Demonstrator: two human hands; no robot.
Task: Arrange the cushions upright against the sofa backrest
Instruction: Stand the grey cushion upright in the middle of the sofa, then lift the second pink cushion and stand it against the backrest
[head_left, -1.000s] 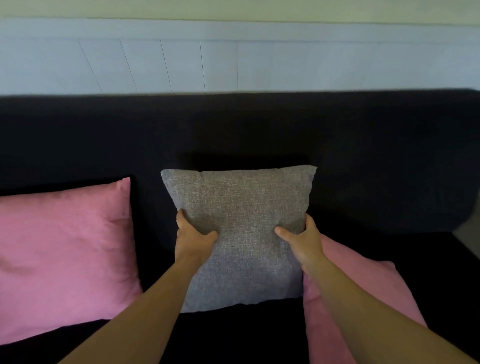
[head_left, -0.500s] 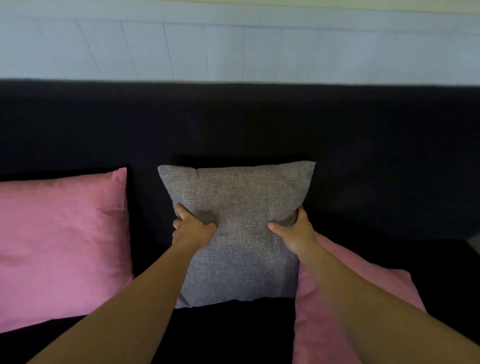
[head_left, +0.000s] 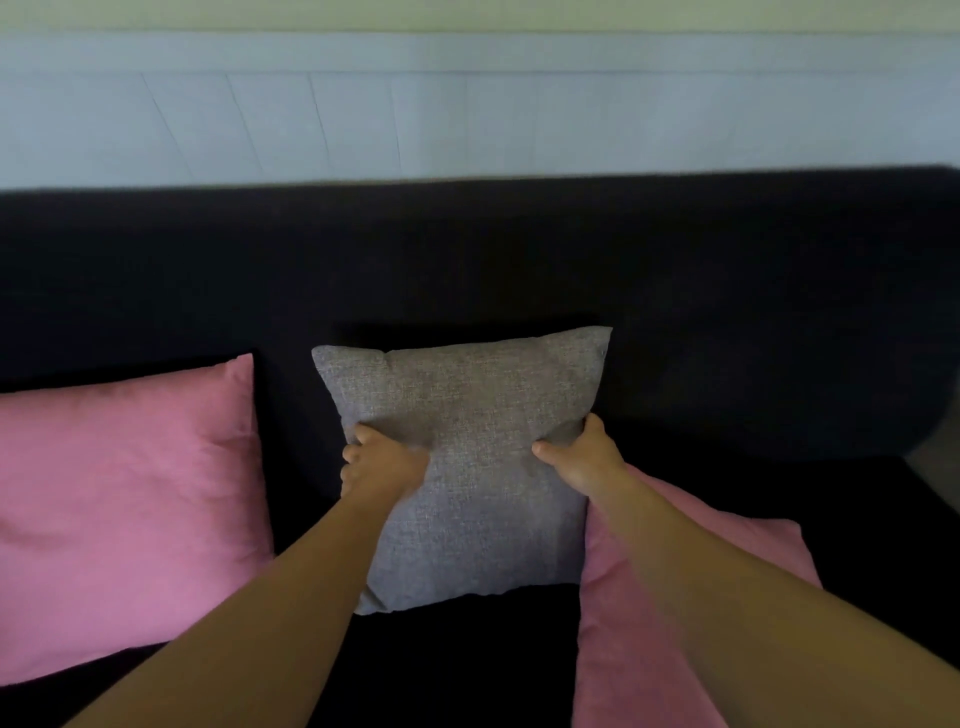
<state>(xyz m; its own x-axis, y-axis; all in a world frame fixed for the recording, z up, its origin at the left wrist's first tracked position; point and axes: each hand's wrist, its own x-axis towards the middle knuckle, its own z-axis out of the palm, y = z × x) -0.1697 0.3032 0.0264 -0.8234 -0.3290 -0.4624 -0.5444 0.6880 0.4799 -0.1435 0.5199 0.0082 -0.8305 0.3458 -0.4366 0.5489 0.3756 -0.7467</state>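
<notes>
Grey woven fabric covers the middle cushion (head_left: 467, 457), which stands upright on the dark sofa (head_left: 727, 312) with its top edge against the backrest — the left hand (head_left: 382, 462) clamps its left edge and the right hand (head_left: 584, 457) its right edge, thumbs pressed into the front. One pink cushion (head_left: 124, 509) leans at the left, apart from it; another pink cushion (head_left: 675, 597) lies lower right, seemingly flat, partly under the right forearm.

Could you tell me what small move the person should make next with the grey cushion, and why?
Probably let go of the grey cushion and reach for the pink cushion lying flat on the right. The left hand and right hand grip its sides, yet it already stands upright against the backrest.
</notes>
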